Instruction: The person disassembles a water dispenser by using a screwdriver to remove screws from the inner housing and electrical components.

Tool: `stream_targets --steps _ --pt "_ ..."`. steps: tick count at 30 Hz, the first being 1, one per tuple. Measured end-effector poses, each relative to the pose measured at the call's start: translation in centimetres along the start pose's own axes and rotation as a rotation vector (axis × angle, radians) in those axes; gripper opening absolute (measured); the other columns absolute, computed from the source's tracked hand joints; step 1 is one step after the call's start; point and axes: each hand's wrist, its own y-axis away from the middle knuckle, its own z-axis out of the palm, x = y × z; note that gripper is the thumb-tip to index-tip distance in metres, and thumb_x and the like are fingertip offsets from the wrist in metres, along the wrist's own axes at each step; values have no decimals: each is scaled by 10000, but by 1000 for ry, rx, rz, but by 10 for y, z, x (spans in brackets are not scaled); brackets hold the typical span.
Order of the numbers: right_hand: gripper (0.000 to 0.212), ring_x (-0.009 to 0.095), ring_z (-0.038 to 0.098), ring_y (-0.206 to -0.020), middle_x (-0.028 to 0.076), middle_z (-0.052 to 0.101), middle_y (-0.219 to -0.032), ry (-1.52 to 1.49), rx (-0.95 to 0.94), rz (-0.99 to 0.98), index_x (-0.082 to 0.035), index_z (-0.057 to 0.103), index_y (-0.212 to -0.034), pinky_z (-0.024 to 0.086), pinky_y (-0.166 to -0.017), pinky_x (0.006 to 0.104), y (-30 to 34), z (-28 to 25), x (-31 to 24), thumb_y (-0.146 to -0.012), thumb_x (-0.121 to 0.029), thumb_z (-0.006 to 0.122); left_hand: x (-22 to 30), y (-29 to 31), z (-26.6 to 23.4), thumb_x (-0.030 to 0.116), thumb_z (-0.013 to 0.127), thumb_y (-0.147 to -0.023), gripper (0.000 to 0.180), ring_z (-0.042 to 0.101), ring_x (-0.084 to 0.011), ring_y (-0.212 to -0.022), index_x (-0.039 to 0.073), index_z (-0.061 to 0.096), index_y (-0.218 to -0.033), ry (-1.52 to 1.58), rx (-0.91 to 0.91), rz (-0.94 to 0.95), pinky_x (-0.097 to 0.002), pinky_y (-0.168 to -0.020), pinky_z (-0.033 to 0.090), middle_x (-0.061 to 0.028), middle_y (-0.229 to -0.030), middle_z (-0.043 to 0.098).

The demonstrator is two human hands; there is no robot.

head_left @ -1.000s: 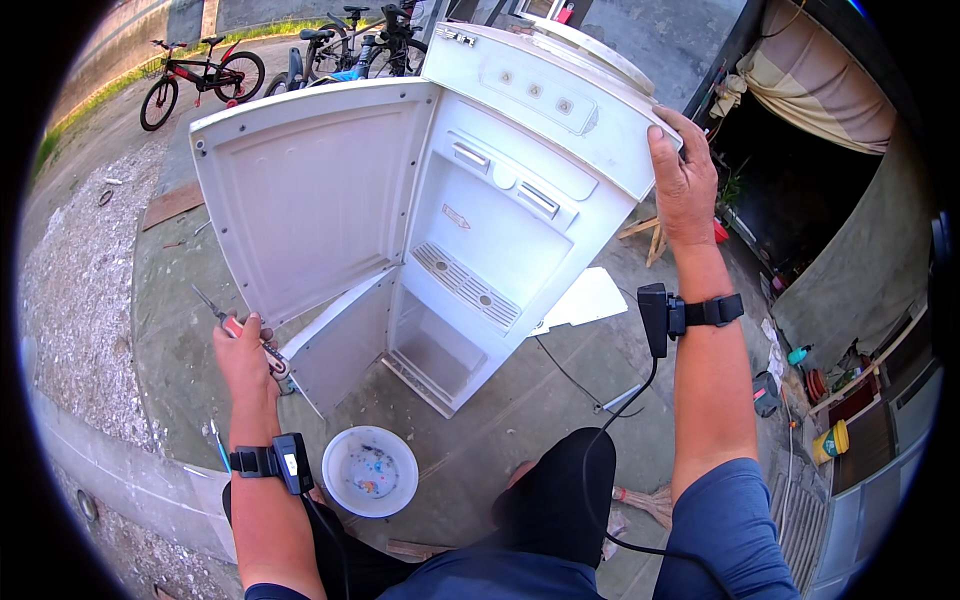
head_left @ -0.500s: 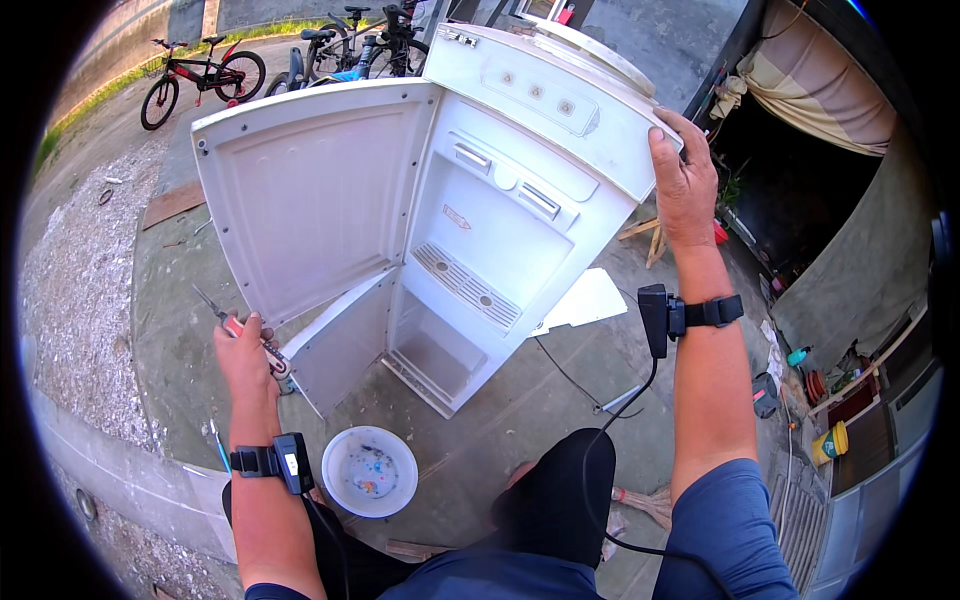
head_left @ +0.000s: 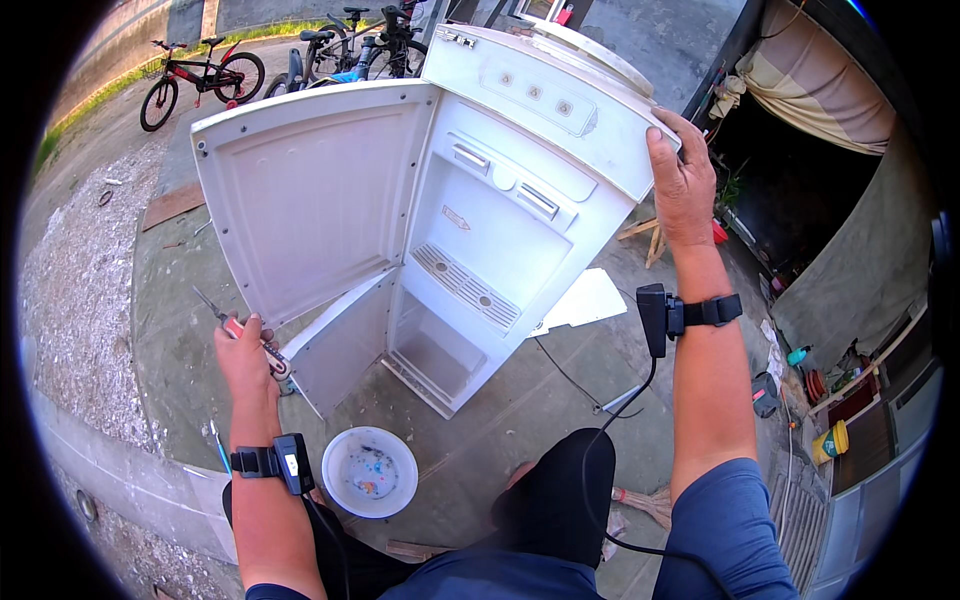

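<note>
In front of me stands a white water dispenser [head_left: 520, 215], tilted in the picture. Its large upper door [head_left: 315, 190] and smaller lower door [head_left: 345, 340] are both swung out to the left. My right hand [head_left: 684, 185] grips the top right corner of its cabinet, thumb on the front and fingers over the edge. Low on the left, beside the doors, my left hand [head_left: 243, 352] is closed round a tool with a thin pointed metal tip and a red-and-pale handle [head_left: 275, 360]. The fingers partly hide the tool, so its exact kind does not show.
A white basin [head_left: 370, 505] holding small bits sits on the ground near my knees. White sheets [head_left: 585, 300] and a thin cable [head_left: 570, 370] lie right of the dispenser. Bicycles [head_left: 205, 80] stand at the back left. A broom [head_left: 645, 503] lies by my right leg.
</note>
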Motion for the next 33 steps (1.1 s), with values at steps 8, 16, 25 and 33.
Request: stream_targets --steps 8,16,25,33 --pt "379 168 586 -1068 89 630 -1223 4 3 -4 -46 686 -1202 460 -930 293 -1 0 -1 -935 -315 699 0 0 -1 101 667 -922 478 611 -151 -725 -16 455 -1334 3 -1 1 -308 -586 504 -83 -957 606" --pt "384 163 585 -1056 84 635 -1218 -4 11 -26 -45 686 -1201 461 -924 291 -1 1 3 -932 -319 702 1 2 0 101 669 -920 491 608 -154 -729 -14 449 -1343 14 -4 -4 -309 -592 509 -80 -956 599" --pt "371 159 581 -1011 80 640 -1204 16 11 -30 -55 693 -1194 463 -882 285 -2 0 2 -930 -316 704 -1 1 -2 100 670 -922 490 611 -156 -728 -12 452 -1346 15 -3 -9 -310 -589 509 -86 -948 605" --pt "359 161 582 -1029 75 637 -1205 1 14 -23 -53 692 -1193 460 -895 283 -1 1 2 -935 -303 702 -2 1 -2 92 669 -922 462 623 -161 -721 -14 467 -1324 24 3 -3 -316 -589 508 -86 -944 613"
